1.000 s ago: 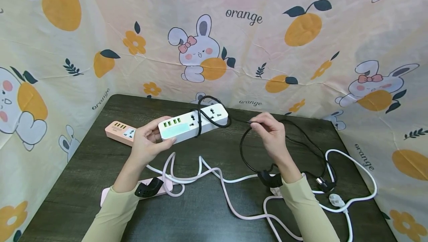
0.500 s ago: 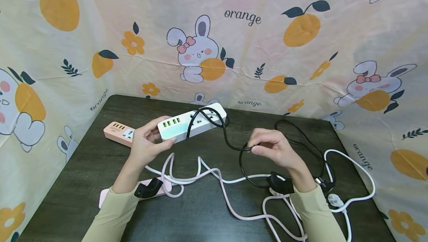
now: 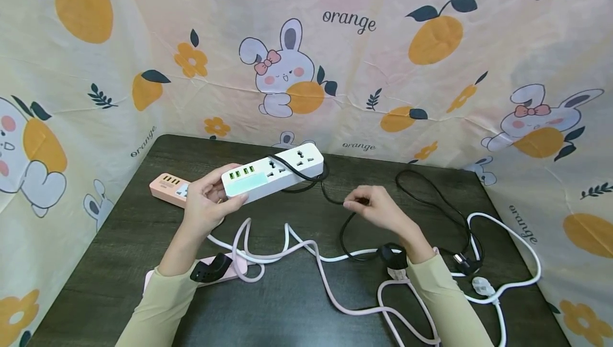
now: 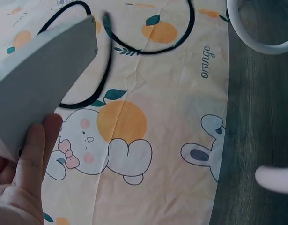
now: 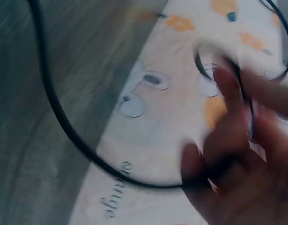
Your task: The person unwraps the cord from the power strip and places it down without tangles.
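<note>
My left hand grips the left end of a white power strip, thumb in front, and holds it tilted above the table. In the left wrist view the strip's plain grey-looking side faces the camera, with fingers against it. A black cord loops over the strip's right half. To the right, my right hand pinches that cord between thumb and fingers. From this hand the cord hangs in a curve toward the wrist. The right wrist view shows the black cord running into the blurred fingers.
An orange power strip lies behind my left hand, and a pink one under my left wrist. White and pinkish cords sprawl across the dark table. A black plug and a white plug lie at the right.
My right hand has come down and slightly left with the cord. The loop that wrapped the strip's front has shifted, now crossing its top and hanging behind. The left hand barely moved.
</note>
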`<state>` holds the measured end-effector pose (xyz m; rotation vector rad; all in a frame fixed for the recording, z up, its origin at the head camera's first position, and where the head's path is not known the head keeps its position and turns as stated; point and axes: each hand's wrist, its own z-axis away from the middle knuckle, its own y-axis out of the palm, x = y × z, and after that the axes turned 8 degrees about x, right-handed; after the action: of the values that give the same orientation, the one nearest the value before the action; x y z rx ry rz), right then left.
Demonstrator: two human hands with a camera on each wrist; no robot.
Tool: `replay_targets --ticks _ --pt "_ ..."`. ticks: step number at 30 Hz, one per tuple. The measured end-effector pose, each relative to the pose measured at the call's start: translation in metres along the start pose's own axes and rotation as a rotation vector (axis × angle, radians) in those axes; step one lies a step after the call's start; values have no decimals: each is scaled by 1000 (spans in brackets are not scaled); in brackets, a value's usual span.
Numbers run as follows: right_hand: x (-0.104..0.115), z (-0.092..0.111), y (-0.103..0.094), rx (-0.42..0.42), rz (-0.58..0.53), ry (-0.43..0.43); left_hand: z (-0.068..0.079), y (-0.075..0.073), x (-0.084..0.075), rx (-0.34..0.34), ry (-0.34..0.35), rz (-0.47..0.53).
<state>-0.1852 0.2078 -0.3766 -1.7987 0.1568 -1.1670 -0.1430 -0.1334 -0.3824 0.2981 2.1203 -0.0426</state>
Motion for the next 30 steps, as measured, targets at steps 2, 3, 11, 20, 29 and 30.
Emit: replay_targets --ticks 2,3,11,20,29,30 --pt "-7 -2 -2 -197 26 112 1 -1 -1 25 -16 -18" --pt "-9 -3 -3 -299 18 152 1 -2 -1 40 -24 -29" --pt "-8 1 -38 -1006 -564 -28 5 -11 -1 113 -103 -102" --pt "8 36 -78 -1265 -898 -274 7 -24 3 59 -120 -161" --pt "-22 83 -95 -1425 -955 -131 16 -53 3 -79 -154 -176" --pt "-26 88 -96 -1437 -952 -107 17 -57 3 -99 -152 -188"
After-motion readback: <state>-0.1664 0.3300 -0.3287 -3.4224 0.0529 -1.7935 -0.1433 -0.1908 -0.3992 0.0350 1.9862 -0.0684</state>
